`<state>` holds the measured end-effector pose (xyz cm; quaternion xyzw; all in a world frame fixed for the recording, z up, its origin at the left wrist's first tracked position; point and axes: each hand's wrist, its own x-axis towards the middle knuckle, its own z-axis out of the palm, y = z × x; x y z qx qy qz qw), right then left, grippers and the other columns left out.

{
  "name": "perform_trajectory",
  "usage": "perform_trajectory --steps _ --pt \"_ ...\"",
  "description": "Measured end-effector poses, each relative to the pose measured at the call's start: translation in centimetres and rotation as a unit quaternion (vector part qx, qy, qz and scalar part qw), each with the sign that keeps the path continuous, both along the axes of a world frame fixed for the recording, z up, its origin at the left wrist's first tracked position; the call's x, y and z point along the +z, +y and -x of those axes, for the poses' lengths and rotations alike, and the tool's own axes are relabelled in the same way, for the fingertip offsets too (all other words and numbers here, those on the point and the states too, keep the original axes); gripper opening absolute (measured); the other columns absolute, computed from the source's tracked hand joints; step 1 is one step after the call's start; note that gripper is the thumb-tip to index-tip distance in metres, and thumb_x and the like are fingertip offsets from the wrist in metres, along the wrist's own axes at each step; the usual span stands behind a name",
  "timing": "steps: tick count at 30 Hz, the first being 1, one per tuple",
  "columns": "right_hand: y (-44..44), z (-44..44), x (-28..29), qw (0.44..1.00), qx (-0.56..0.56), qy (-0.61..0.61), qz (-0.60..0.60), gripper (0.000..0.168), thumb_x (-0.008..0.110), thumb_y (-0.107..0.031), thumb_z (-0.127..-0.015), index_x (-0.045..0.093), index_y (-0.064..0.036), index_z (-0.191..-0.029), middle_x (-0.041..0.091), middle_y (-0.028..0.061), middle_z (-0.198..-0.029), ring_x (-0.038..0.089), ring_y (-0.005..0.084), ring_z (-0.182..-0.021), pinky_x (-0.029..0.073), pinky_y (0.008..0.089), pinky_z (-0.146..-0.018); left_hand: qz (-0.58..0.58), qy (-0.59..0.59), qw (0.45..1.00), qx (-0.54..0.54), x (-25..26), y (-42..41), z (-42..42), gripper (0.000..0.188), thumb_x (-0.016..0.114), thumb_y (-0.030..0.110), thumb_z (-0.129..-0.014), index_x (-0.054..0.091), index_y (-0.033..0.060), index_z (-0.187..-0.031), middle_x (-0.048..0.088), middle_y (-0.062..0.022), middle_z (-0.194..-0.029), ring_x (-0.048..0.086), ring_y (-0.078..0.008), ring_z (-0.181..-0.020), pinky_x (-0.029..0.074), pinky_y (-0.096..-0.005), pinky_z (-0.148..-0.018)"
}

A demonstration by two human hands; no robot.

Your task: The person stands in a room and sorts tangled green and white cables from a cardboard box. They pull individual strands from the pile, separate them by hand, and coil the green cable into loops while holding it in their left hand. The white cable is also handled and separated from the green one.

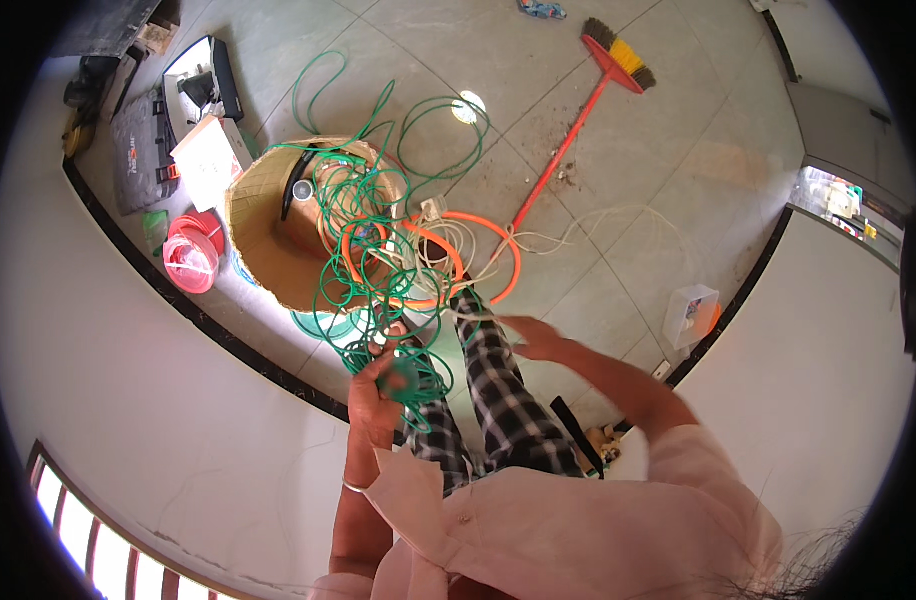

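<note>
My left hand is closed around a bundle of thin green cable in front of my legs. Loops of that cable run up, tangled, into a large cardboard container. My right hand is held out beside my right leg, fingers apart and slightly blurred, with nothing visible in it. Close to its fingertips passes a pale cord. An orange hose and coiled white cable with a white plug or socket block lie against the container's right side.
A red broom lies on the tiled floor by scattered dirt. Left of the container are pink rolls, a white box, a grey tool case and an open case. A clear plastic bin stands by the right wall.
</note>
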<state>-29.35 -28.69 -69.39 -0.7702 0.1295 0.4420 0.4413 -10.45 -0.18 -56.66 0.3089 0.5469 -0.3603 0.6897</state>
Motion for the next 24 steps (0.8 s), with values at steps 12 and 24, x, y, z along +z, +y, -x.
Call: perform_trajectory --steps 12,24 --pt "10.2 -7.8 0.4 0.946 -0.311 -0.010 0.094 0.023 0.066 -0.024 -0.081 0.057 -0.005 -0.089 0.061 0.0085 -0.073 0.059 0.0274 -0.063 0.046 0.0394 -0.058 -0.056 0.019 0.998 -0.027 -1.0 -3.1 -1.5 0.017 0.062 0.003 -0.085 0.054 0.0178 -0.085 0.064 0.0029 -0.111 0.026 -0.0061 -0.043 0.032 -0.0214 -0.053" --pt "-4.7 1.9 20.2 0.985 0.164 -0.009 -0.046 0.016 0.058 -0.028 -0.085 0.066 -0.018 -0.096 0.061 0.0075 -0.077 0.059 0.0295 -0.073 0.047 0.0419 -0.065 0.014 -0.039 0.995 -0.088 -5.0 -4.5 -1.3 0.013 0.061 0.007 -0.087 0.056 0.0161 -0.095 0.064 -0.0079 -0.115 0.062 -0.0153 -0.078 0.049 -0.0284 -0.061"
